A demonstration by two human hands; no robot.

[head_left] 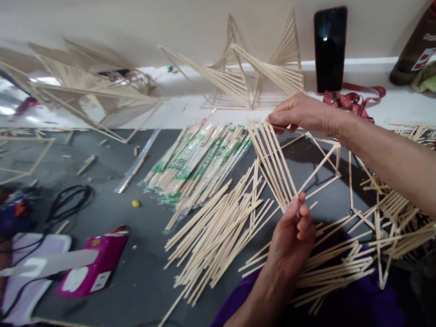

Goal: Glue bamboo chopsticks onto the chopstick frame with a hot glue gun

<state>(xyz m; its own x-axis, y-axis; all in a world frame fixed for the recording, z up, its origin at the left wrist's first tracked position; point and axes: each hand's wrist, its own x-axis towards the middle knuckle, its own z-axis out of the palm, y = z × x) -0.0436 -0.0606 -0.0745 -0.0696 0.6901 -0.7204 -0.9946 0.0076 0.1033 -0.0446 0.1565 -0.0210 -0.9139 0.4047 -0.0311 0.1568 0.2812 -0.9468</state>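
Wooden stick frame at centre right is pinched at its top by the right hand and at its bottom by the left hand, above loose sticks.

Pale cream thin wooden sticks lie on a dark grey flat mat. Clear plastic chopstick wrappers carry green print. A glossy black rectangular phone has a red edge. A magenta plastic box bears white labels.

wall: beige, plain | floor mat: dark grey | light: bright, even
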